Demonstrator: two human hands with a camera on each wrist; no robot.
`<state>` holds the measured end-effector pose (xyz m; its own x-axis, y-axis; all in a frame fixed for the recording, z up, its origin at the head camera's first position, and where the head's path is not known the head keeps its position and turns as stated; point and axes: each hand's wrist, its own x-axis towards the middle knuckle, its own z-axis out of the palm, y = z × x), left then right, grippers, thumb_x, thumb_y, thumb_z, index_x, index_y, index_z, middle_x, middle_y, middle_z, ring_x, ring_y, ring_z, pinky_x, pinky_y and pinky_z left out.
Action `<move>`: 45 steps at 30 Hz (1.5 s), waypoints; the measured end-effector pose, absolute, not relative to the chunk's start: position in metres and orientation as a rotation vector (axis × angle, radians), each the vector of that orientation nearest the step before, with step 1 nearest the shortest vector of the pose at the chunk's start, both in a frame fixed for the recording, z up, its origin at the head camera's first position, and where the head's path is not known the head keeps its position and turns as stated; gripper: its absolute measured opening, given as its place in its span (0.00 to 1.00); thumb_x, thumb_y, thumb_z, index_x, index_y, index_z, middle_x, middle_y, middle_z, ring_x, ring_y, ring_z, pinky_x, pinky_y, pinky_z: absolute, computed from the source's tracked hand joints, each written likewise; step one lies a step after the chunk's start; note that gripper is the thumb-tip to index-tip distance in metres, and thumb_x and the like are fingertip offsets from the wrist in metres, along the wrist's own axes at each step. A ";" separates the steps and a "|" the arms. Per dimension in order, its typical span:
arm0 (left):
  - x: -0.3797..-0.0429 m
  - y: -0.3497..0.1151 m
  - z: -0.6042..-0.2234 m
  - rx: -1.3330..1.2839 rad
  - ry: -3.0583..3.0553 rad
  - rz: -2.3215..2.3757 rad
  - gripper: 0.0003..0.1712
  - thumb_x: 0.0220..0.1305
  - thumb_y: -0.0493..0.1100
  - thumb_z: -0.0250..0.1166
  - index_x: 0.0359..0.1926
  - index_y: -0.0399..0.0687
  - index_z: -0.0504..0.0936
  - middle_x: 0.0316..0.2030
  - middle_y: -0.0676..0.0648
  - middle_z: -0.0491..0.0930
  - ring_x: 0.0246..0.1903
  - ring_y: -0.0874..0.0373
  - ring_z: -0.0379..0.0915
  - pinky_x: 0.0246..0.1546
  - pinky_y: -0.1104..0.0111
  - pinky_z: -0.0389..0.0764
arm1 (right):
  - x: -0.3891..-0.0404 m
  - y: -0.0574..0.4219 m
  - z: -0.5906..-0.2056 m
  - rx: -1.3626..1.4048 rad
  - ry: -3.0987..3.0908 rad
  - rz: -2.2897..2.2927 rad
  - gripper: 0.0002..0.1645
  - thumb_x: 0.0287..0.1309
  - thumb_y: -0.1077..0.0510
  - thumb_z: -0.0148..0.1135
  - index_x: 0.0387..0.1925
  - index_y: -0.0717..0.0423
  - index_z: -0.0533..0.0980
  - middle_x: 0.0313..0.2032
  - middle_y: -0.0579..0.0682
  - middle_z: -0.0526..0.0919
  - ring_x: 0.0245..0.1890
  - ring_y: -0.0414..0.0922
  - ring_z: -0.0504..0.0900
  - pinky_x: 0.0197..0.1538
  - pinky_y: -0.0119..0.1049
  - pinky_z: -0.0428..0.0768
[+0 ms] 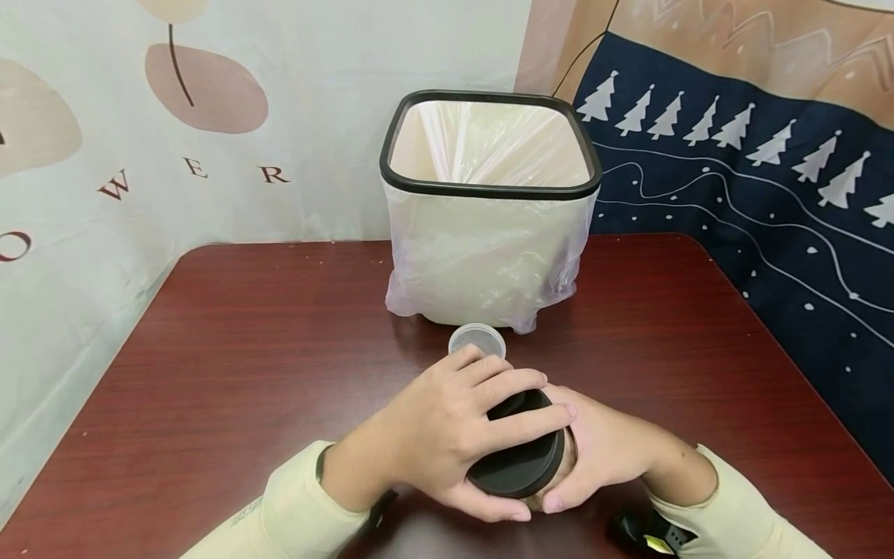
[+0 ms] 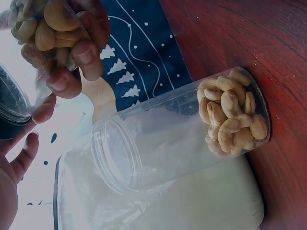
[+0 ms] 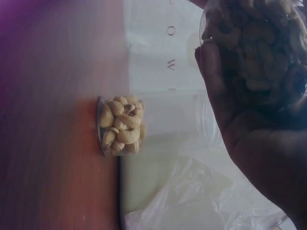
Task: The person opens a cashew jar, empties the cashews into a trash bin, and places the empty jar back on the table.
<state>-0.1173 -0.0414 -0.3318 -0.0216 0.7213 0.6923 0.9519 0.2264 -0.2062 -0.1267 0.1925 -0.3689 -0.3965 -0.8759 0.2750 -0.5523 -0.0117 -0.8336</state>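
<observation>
My left hand (image 1: 447, 427) lies over the black lid (image 1: 520, 466) of a clear jar of cashews (image 2: 57, 28), its fingers and thumb spread round the lid's edge. The right hand (image 1: 608, 442) grips that jar by its side below the lid, fingers wrapped about the clear wall. In the left wrist view the jar is held up off the table, tilted. Just beyond the hands a second clear jar (image 2: 163, 139) stands upright and lidless, with cashews (image 3: 124, 127) in its lower part. The left hand partly hides this jar in the head view.
A cream bin (image 1: 482, 256) with a black rim (image 1: 489, 190) and a thin plastic liner stands behind the second jar. The dark red table (image 1: 244, 349) meets a pale printed cloth at the back and a navy cloth (image 1: 698, 202) with white trees at the right.
</observation>
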 end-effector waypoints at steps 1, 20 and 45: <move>-0.118 -0.041 -0.332 -1.546 -1.794 -0.414 0.41 0.55 0.75 0.57 0.60 0.54 0.80 0.50 0.47 0.80 0.46 0.57 0.77 0.44 0.64 0.72 | -0.126 0.192 -0.369 -1.488 1.960 -1.370 0.46 0.46 0.47 0.78 0.63 0.54 0.65 0.54 0.48 0.79 0.53 0.42 0.80 0.61 0.35 0.74; -0.122 -0.043 -0.333 -1.490 -1.777 -0.405 0.38 0.52 0.71 0.56 0.56 0.53 0.81 0.46 0.48 0.81 0.37 0.54 0.74 0.40 0.64 0.73 | -0.123 0.182 -0.369 -1.492 2.152 -1.369 0.44 0.41 0.44 0.79 0.59 0.51 0.68 0.48 0.44 0.84 0.47 0.38 0.83 0.53 0.33 0.80; -0.124 -0.043 -0.338 -1.436 -1.850 -0.430 0.36 0.48 0.70 0.58 0.54 0.56 0.81 0.46 0.48 0.79 0.30 0.58 0.74 0.29 0.69 0.79 | -0.114 0.178 -0.361 -1.283 2.297 -1.386 0.53 0.36 0.48 0.82 0.65 0.43 0.64 0.54 0.40 0.80 0.50 0.40 0.82 0.55 0.33 0.79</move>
<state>-0.1238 -0.0432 -0.3382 -0.0972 0.6835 0.7235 0.9325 0.3166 -0.1738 -0.1138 0.1780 -0.3610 -0.6163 -0.7395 0.2707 -0.5842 0.1988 -0.7869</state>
